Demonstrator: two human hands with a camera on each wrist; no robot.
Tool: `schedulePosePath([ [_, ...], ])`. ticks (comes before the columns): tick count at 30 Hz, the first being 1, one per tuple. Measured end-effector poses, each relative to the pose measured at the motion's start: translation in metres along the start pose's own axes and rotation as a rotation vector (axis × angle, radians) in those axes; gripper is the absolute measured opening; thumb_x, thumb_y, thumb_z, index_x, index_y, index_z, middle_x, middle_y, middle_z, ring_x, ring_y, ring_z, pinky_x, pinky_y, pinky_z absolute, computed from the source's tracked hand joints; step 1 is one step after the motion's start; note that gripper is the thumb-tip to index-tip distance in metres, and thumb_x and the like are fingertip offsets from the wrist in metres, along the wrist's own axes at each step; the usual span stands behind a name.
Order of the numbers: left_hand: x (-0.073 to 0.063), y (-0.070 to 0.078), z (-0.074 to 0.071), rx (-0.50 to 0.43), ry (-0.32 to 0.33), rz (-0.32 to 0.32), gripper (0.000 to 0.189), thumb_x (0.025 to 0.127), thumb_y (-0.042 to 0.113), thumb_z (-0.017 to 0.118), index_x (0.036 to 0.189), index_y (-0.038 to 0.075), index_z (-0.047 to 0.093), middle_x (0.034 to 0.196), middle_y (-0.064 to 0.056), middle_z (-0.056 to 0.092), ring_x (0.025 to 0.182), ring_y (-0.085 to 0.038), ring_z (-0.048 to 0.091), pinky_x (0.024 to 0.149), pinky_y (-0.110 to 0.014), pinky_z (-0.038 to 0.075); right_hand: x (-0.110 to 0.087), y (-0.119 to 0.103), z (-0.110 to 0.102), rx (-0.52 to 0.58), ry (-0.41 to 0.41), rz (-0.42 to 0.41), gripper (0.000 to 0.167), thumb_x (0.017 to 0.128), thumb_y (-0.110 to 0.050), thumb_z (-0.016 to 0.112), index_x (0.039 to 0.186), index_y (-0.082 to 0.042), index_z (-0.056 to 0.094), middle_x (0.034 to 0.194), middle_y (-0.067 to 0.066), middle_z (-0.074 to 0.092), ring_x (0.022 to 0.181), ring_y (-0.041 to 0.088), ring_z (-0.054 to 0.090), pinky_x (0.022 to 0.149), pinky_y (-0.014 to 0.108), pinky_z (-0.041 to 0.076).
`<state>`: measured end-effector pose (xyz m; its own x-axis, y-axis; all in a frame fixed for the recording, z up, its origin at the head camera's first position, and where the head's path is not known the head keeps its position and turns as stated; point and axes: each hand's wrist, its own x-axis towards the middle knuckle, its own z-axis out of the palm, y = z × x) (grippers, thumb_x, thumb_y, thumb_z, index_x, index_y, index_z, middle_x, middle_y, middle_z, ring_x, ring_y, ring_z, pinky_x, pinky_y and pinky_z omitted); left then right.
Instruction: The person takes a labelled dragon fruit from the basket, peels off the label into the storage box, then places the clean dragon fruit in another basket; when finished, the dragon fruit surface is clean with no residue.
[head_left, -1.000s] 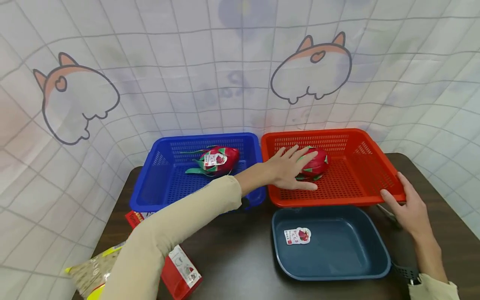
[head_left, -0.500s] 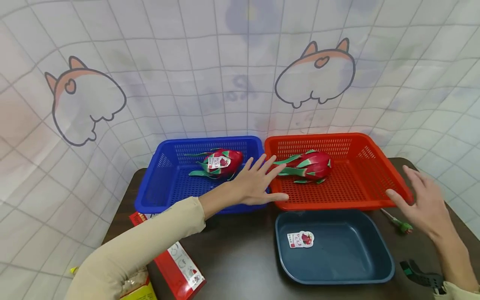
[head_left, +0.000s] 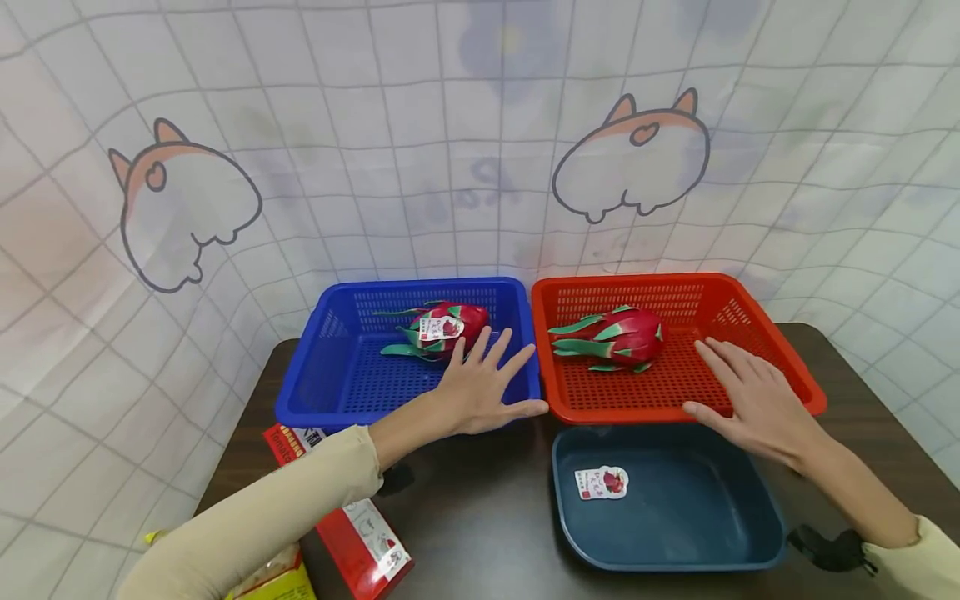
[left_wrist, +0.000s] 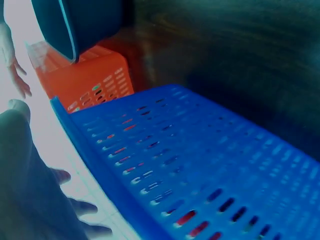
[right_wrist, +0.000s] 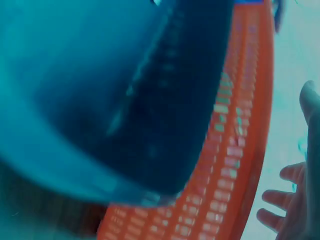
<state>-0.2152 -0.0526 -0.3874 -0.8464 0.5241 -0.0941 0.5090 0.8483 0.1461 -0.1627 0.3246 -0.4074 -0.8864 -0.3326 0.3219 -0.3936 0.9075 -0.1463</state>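
Note:
My left hand, fingers spread, hovers over the front right corner of the blue basket and holds nothing. Inside that basket lies a dragon fruit with a white sticker, partly behind my fingertips. The red basket stands right beside it and bears a second dragon fruit, its green tips toward the left. Over the red basket's front right part is my right hand, fingers extended and nothing in it. In the left wrist view the blue basket's slotted wall shows below the hand.
In front of the red basket sits a dark blue tray with a dragon fruit sticker in it. A red tomato box and a yellow package lie at front left. A patterned curtain hangs behind.
My left hand has drawn back leftward from the red basket's dragon fruit to the blue basket. My right hand has let go of the red basket's right rim and moved left over it.

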Motion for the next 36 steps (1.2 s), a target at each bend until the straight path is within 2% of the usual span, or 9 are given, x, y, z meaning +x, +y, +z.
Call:
schedulePosePath([
  [6, -0.015, -0.010, 0.006, -0.009, 0.032, -0.086, 0.089, 0.083, 0.080, 0.038, 0.155, 0.034, 0.017, 0.165, -0.007, 0.011, 0.151, -0.040, 0.006, 0.116, -0.069, 0.006, 0.016, -0.023, 0.005, -0.042, -0.078, -0.038, 0.089, 0.084, -0.057, 0.061, 0.153, -0.012, 0.028, 0.153, 0.019, 0.035, 0.137, 0.041, 0.031, 0.108, 0.070, 0.018],
  [12, -0.028, -0.023, 0.009, -0.022, 0.058, -0.157, 0.089, 0.083, 0.080, 0.038, 0.155, 0.034, 0.017, 0.164, -0.009, 0.013, 0.151, -0.041, 0.007, 0.115, -0.070, 0.007, 0.030, -0.041, 0.011, -0.077, -0.091, -0.083, 0.090, 0.083, -0.059, 0.060, 0.151, -0.007, 0.033, 0.153, 0.019, 0.036, 0.139, 0.040, 0.031, 0.111, 0.069, 0.016],
  [20, -0.045, -0.041, 0.007, -0.063, 0.087, -0.221, 0.090, 0.084, 0.080, 0.038, 0.156, 0.032, 0.016, 0.164, -0.012, 0.013, 0.150, -0.044, 0.003, 0.112, -0.074, 0.004, 0.052, -0.061, 0.019, -0.070, -0.121, -0.128, 0.089, 0.084, -0.060, 0.059, 0.150, -0.006, 0.034, 0.154, 0.019, 0.036, 0.139, 0.038, 0.032, 0.112, 0.068, 0.017],
  [27, -0.064, -0.064, 0.006, -0.080, 0.098, -0.283, 0.090, 0.084, 0.078, 0.040, 0.156, 0.030, 0.017, 0.164, -0.014, 0.011, 0.150, -0.046, 0.003, 0.112, -0.074, 0.004, 0.086, -0.085, 0.023, -0.054, -0.158, -0.161, 0.089, 0.084, -0.061, 0.056, 0.154, -0.013, 0.026, 0.158, 0.015, 0.030, 0.144, 0.036, 0.028, 0.115, 0.067, 0.014],
  [36, -0.085, -0.093, 0.001, -0.144, 0.182, -0.384, 0.091, 0.085, 0.077, 0.040, 0.156, 0.025, 0.019, 0.163, -0.019, 0.013, 0.148, -0.049, 0.004, 0.111, -0.075, 0.004, 0.137, -0.126, 0.024, -0.069, -0.232, -0.218, 0.089, 0.085, -0.067, 0.050, 0.156, -0.021, 0.021, 0.161, 0.012, 0.025, 0.147, 0.036, 0.023, 0.116, 0.067, 0.014],
])
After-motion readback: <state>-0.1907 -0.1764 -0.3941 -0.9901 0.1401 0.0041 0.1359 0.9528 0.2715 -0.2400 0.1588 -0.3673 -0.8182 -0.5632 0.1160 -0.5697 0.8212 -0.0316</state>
